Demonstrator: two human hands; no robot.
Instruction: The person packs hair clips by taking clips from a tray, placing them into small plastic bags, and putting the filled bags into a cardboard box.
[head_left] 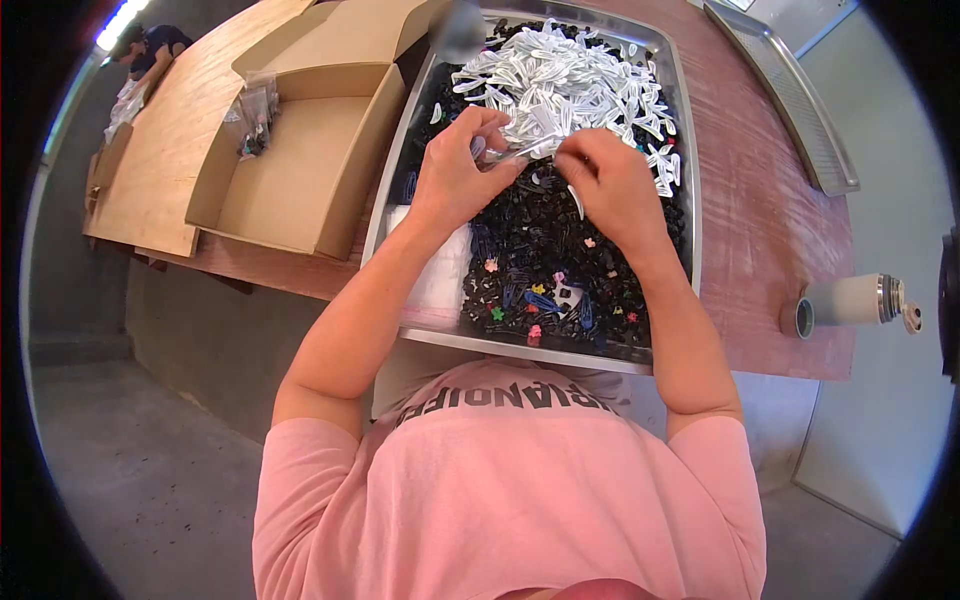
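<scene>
A metal tray [530,353] lies before me, its far part heaped with white snap hair clips [560,75]. Nearer to me it is filled with small black hair clips [545,235], with a few colored flower-shaped pieces [497,313] and blue clips [541,302] among them. Over the edge of the white heap, my left hand [460,170] pinches what looks like a small clear plastic bag [497,156]. My right hand [617,190] is beside it with fingers bent together; a white snap clip [576,203] sticks out below them. The fingertips partly hide what they grip.
Flat clear bags [440,283] lie in the tray's near left corner. An open cardboard box [300,170] to the left holds filled small bags [257,115]. At right are a thermos [845,301], its cup [798,318] and another metal tray [785,95]. Another person [150,60] works far left.
</scene>
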